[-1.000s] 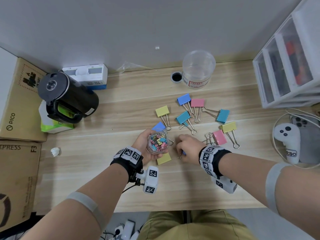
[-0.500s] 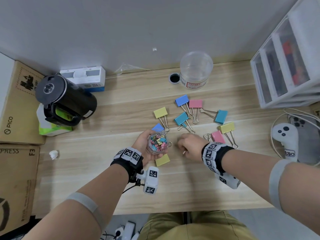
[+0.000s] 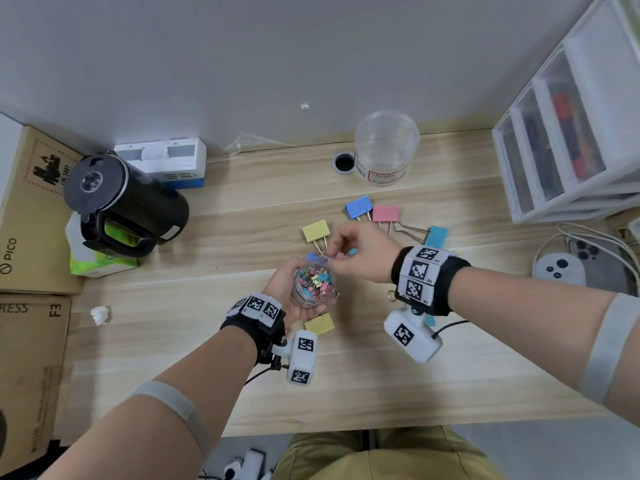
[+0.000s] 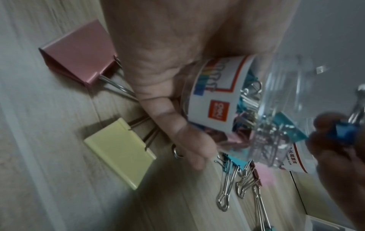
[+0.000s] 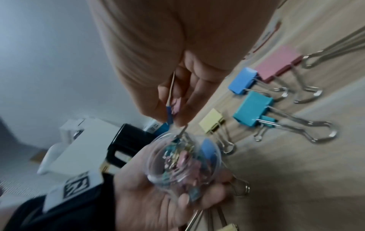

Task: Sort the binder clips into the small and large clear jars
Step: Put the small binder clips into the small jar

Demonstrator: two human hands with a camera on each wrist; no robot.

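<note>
My left hand (image 3: 286, 285) holds the small clear jar (image 3: 312, 286) just above the table, its mouth up and several small coloured clips inside. My right hand (image 3: 338, 255) hovers over the jar's mouth and pinches a small blue binder clip (image 5: 169, 116) by thumb and fingertip. The left wrist view shows that clip (image 4: 345, 132) beside the jar's rim (image 4: 280, 100). The large clear jar (image 3: 386, 147) stands empty at the back of the table. Large clips lie around: yellow (image 3: 315, 230), blue (image 3: 358, 206), pink (image 3: 385, 213), teal (image 3: 437, 236), and a yellow one (image 3: 319, 323) below the jar.
A black kettle (image 3: 121, 206) and cardboard boxes (image 3: 31, 216) fill the left side. A white drawer unit (image 3: 568, 133) stands at the right, with a white controller (image 3: 559, 270) and cables in front. A round cable hole (image 3: 344, 163) lies beside the large jar.
My right hand has risen from the table with the small blue clip and now sits over the small jar's mouth. The left hand has kept hold of the jar.
</note>
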